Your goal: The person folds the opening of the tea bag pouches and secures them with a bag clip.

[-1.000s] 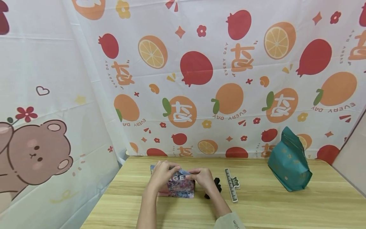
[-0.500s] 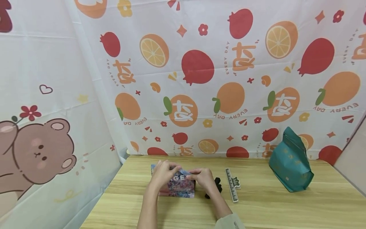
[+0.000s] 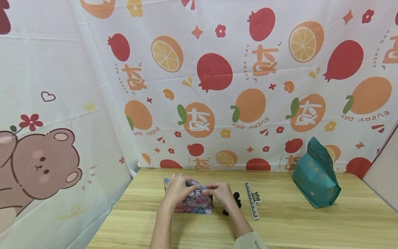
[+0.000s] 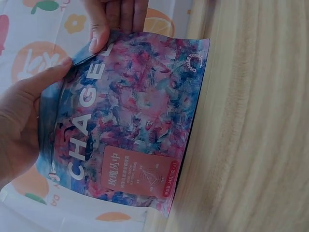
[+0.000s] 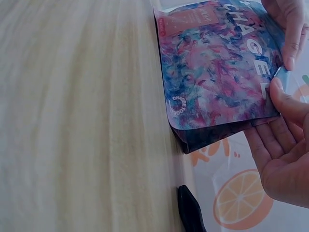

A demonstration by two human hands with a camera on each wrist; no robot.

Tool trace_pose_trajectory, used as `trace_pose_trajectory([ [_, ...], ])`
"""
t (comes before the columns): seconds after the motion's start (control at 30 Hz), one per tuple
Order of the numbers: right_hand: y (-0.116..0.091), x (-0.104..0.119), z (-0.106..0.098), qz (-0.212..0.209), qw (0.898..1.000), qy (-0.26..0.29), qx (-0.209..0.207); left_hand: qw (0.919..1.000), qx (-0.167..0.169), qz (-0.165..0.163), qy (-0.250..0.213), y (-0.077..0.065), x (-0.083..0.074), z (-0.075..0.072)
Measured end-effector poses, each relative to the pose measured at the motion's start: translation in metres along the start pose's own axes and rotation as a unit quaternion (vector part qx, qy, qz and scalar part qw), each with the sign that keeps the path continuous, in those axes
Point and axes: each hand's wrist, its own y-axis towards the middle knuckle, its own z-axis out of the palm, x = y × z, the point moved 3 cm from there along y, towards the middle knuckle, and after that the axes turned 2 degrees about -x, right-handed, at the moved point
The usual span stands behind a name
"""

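A pink-and-blue patterned tea pouch [image 3: 197,205] stands upright on the table, lettered in white with a pink label low on its front. At its top edge, my left hand [image 3: 177,189] pinches the left part between thumb and fingers. My right hand [image 3: 221,192] pinches the right end of the same edge, thumb in front, as the right wrist view shows. In the left wrist view the pouch [image 4: 140,96] has its blue top strip folded or bent under the thumbs. Whether the mouth is sealed I cannot tell.
A black object [image 3: 237,200], partly hidden by my right forearm, lies right of the pouch. Beyond it lies a clip with a piano-key pattern [image 3: 252,201]. A teal bag [image 3: 315,178] stands at the back right of the wooden table [image 3: 280,224]. Printed curtains hang behind and left.
My left thumb has shifted slightly right along the pouch's top edge. The right hand keeps its pinch, and the pouch stays in place.
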Motion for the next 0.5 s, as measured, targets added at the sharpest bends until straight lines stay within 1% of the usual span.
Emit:
trace_pose_trajectory([
  [0.2,0.0002,0.0009,-0.0002,-0.013,1.000,0.004,0.020,0.9998,-0.010,-0.007,0.013,0.0016,-0.0002,0.0016],
  [0.37,-0.0004,0.0027,0.0001,-0.020,0.999,0.010,0.041,0.9995,-0.009,-0.022,0.019,0.0034,0.0002,0.0021],
  [0.5,-0.0007,0.0037,-0.0002,-0.024,0.997,0.027,0.062,0.9996,-0.008,-0.023,0.017,0.0051,0.0001,0.0016],
])
